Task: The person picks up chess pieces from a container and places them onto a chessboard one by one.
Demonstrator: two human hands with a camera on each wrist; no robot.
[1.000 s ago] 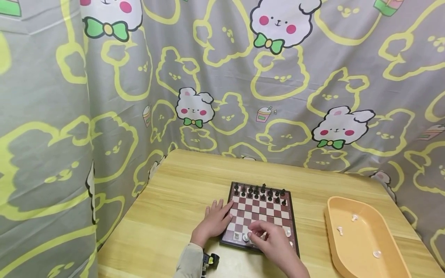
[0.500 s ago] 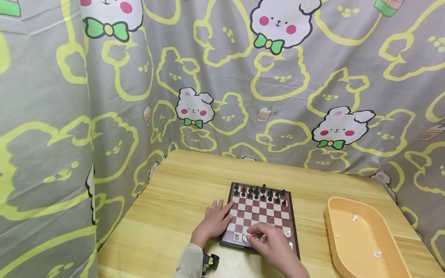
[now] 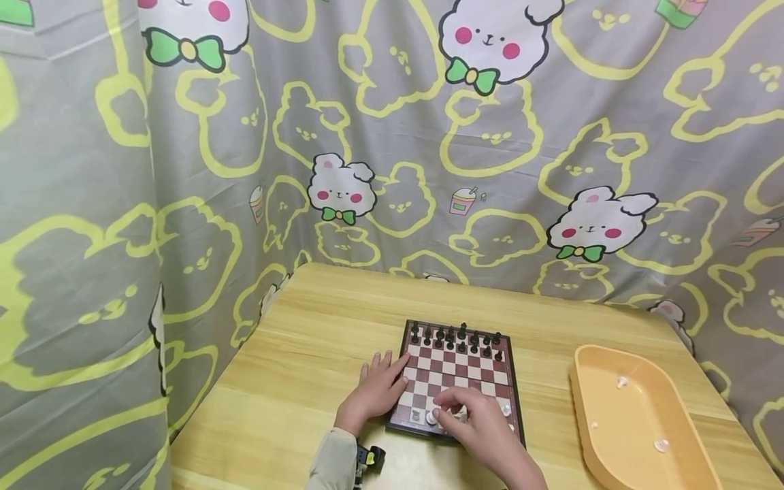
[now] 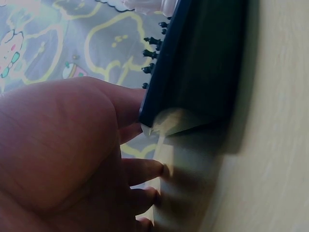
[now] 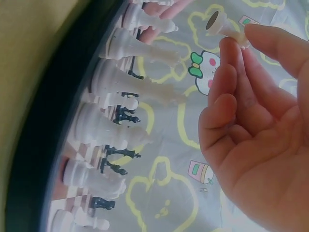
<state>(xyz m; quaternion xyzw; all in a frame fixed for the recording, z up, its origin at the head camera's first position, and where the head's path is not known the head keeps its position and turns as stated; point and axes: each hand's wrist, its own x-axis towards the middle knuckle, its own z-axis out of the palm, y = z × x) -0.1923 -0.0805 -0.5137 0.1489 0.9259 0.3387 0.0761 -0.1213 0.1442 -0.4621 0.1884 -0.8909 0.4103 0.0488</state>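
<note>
My left hand (image 3: 376,388) lies at the left edge of the chessboard (image 3: 416,373), fingers extended, thumb at its rim. In the left wrist view, the board's dark side (image 4: 203,63) meets the thumb side of that hand, and other fingertips rest on the table. Over the near edge of the board, my right hand (image 3: 480,418) pinches a small white chess piece (image 5: 222,24) between thumb and fingertips, its dark round underside showing. White chess pieces (image 5: 108,79) stand in a row below it. Black chess pieces (image 3: 462,333) fill the far two ranks.
An orange tray (image 3: 643,367) stands right of the board. Inside are a few white chess pieces (image 3: 661,446), lying apart. The wooden table (image 3: 294,327) runs back to a grey patterned curtain (image 3: 392,136), which also closes off the left side.
My right hand has shifted only slightly over the near rank. One white piece in the tray has rolled a little toward me. The left hand has kept its place.
</note>
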